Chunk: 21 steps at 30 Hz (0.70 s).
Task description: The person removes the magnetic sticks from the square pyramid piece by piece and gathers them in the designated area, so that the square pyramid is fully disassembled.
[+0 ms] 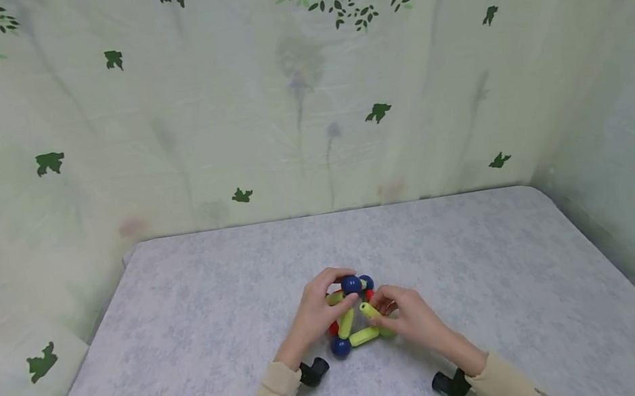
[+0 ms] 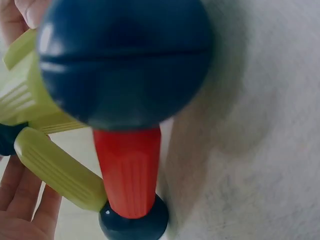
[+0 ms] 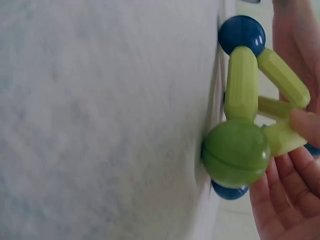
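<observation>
Pinching lime rod (image 1: 369,311), right hand (image 1: 410,315), wide tabletop (image 1: 243,277), far edge (image 1: 332,214) well apart

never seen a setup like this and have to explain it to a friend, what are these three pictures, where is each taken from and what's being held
There is no robot here: a person's left hand and right hand do the work, bare. The wide picture is taken from the person's head, looking forward and down. The two close-ups are taken from the left and right wrists, so they look tilted.

On the mottled grey surface is a small build: yellow-green rods and red rods joined by dark blue balls and a green ball. The left hand seems to hold it around the upper blue ball; the right hand pinches an upright-leaning rod between thumb and fingers.
</observation>
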### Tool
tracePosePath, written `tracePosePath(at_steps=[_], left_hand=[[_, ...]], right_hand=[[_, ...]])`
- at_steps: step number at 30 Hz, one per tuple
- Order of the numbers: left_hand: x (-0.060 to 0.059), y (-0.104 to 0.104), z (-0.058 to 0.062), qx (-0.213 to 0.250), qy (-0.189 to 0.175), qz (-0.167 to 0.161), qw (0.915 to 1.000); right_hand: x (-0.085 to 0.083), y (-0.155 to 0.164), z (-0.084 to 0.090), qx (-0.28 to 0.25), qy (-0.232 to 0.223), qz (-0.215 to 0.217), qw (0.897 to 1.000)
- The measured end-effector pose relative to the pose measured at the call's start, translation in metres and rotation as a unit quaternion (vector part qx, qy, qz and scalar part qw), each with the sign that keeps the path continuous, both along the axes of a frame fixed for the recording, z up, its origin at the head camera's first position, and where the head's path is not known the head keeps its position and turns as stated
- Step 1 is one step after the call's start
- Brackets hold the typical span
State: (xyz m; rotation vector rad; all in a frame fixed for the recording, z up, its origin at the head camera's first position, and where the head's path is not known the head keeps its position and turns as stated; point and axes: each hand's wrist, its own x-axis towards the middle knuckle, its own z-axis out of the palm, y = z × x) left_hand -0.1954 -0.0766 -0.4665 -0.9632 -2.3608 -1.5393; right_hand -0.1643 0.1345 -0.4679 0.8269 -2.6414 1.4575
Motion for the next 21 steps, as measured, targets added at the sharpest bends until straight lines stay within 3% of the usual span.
tracePosePath(at_steps=[5, 9, 11, 21], left_hand=[[0.002, -0.001, 0.002, -0.002, -0.022, -0.023, 0.9995], [0.003, -0.001, 0.002, 0.001, -0.034, -0.03, 0.999], [0.004, -0.001, 0.002, 0.003, -0.036, -0.036, 0.9987], [0.006, -0.002, 0.002, 0.009, -0.052, -0.046, 0.9976]], right_hand=[[-0.001, 0.002, 0.012, -0.042, -0.051, -0.028, 0.997], [-0.014, 0.002, 0.01, -0.042, -0.039, -0.054, 0.997], [-0.023, 0.003, -0.001, -0.035, -0.033, -0.051, 0.998], [-0.034, 0.001, -0.005, -0.006, -0.022, -0.002, 1.0]])
